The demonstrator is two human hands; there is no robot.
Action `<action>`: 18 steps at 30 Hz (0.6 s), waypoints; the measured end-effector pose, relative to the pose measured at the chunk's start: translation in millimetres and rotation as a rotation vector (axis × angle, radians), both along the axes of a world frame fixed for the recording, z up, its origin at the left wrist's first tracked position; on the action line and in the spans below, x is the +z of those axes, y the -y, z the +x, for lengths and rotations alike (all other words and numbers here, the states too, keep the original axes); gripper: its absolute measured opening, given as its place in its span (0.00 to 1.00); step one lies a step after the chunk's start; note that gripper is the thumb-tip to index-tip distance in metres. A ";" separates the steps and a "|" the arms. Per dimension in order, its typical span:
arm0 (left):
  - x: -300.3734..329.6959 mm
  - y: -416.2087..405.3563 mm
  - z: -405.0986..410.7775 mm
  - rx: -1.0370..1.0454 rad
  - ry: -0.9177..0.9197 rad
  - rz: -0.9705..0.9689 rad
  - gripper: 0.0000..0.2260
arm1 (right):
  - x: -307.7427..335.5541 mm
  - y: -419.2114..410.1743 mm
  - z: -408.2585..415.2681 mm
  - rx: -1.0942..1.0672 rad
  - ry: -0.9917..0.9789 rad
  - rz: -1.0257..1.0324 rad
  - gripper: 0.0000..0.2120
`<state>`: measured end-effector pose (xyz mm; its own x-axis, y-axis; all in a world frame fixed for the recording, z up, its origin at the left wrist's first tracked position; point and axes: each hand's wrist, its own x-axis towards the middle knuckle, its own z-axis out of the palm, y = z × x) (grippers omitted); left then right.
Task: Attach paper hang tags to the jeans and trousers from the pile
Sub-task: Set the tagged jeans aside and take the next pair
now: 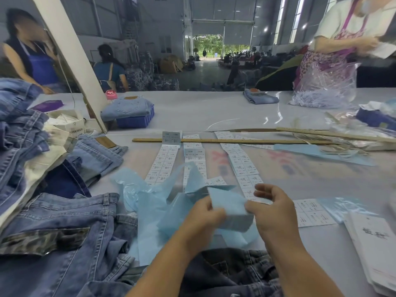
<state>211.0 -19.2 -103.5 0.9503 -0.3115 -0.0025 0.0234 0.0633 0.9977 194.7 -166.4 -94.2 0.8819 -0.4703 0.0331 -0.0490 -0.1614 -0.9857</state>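
Both hands meet over the near edge of the tabletop (310,172), gripping one small blue-grey stack of papers (230,207) between them. The left hand (203,219) curls round the stack's left end, thumb on top; the right hand (273,213) pinches its right end, with the upper fingers loosely bent above it. The picture is too blurred there to tell whether the stack is tags or backing paper.

Under and to the left of the hands lie crumpled sheets of pale blue paper (150,202). Just beyond the fingers, strips of white printed labels (162,161) run away across the tabletop, pinned under a long wooden ruler (235,141). To the right of the right hand, near the edge, sits a pile of white hang tags (377,249).

Below the wrists lies a dark pair of jeans (231,273); left of the left forearm a lighter blue pair (64,232) spreads out, and further left the pile of jeans (19,133) rises.
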 end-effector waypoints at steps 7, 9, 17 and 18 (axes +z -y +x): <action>28.8 -14.2 12.9 0.253 -0.406 -0.219 0.10 | 6.9 -5.7 -6.9 0.354 -0.162 -0.016 0.31; 32.0 -13.6 11.6 0.294 -0.265 -0.124 0.04 | 9.0 -7.7 -10.1 0.404 -0.214 -0.023 0.31; 19.1 -19.5 -20.2 0.065 0.111 0.112 0.17 | 33.2 -14.9 -4.8 0.325 -0.031 0.227 0.18; 15.9 -21.7 -21.0 0.050 0.107 0.133 0.17 | 36.3 -15.4 -2.9 0.308 0.004 0.227 0.13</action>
